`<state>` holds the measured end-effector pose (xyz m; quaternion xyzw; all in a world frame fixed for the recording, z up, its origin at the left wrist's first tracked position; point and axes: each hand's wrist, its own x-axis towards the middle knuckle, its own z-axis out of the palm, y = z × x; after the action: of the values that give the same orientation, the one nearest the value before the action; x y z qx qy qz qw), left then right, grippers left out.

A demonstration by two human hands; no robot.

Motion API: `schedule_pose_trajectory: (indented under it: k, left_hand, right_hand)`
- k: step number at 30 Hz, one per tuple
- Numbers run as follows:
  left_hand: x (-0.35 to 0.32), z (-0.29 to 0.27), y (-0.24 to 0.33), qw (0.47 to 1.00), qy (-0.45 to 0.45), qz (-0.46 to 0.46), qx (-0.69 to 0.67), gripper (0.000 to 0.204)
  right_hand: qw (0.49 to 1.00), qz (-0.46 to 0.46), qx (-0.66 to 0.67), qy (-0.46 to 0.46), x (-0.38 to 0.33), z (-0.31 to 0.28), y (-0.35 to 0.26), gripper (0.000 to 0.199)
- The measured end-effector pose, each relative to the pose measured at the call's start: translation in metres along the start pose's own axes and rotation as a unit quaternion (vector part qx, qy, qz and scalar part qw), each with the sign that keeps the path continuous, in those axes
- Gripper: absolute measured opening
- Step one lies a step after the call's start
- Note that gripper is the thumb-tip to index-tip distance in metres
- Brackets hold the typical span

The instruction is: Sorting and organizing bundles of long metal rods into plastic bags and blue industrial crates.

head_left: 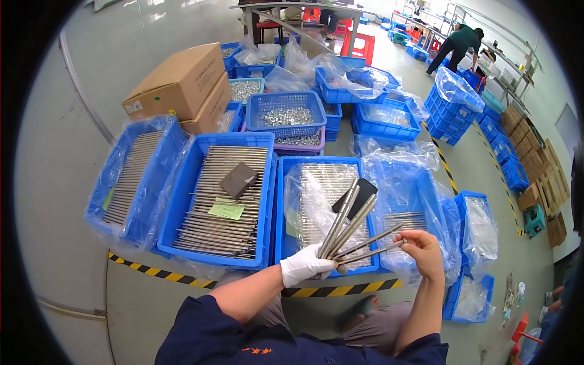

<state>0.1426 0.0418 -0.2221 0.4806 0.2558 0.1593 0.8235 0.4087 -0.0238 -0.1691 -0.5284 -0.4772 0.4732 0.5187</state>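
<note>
My left hand, in a white glove, is closed round the lower ends of a fanned bundle of metal rods. Bare fingers of my right hand pinch the far end of a single metal rod, whose other end is at the left hand. Beneath the bundle is a blue bin of similar rods, partly covered by clear plastic. A flat black object, perhaps a phone, lies on them, partly hidden by the bundle. Right of it, a plastic-lined blue bin holds more rods.
To the left, a blue bin of rods carries a dark brown block and a green slip. Beyond are a blue basket of small metal parts and cardboard boxes. Striped floor tape runs below. A person bends at far right.
</note>
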Motion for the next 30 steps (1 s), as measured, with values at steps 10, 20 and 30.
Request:
schedule_pose_trajectory:
  k: [10, 20, 30]
  left_hand:
    - [-0.006, -0.003, 0.009, 0.999, -0.025, -0.01, -0.025, 0.025]
    - [-0.003, -0.001, 0.016, 0.996, 0.049, -0.055, 0.04, 0.025]
    - [0.006, -0.001, -0.006, 0.996, 0.079, -0.003, -0.032, 0.023]
  right_hand:
    - [1.0, -0.011, 0.021, 0.002, 0.002, 0.016, 0.01, 0.018]
    - [0.996, 0.08, 0.03, -0.031, 0.007, 0.096, 0.046, 0.015]
    - [0.988, 0.106, 0.113, 0.022, 0.01, 0.089, 0.051, 0.018]
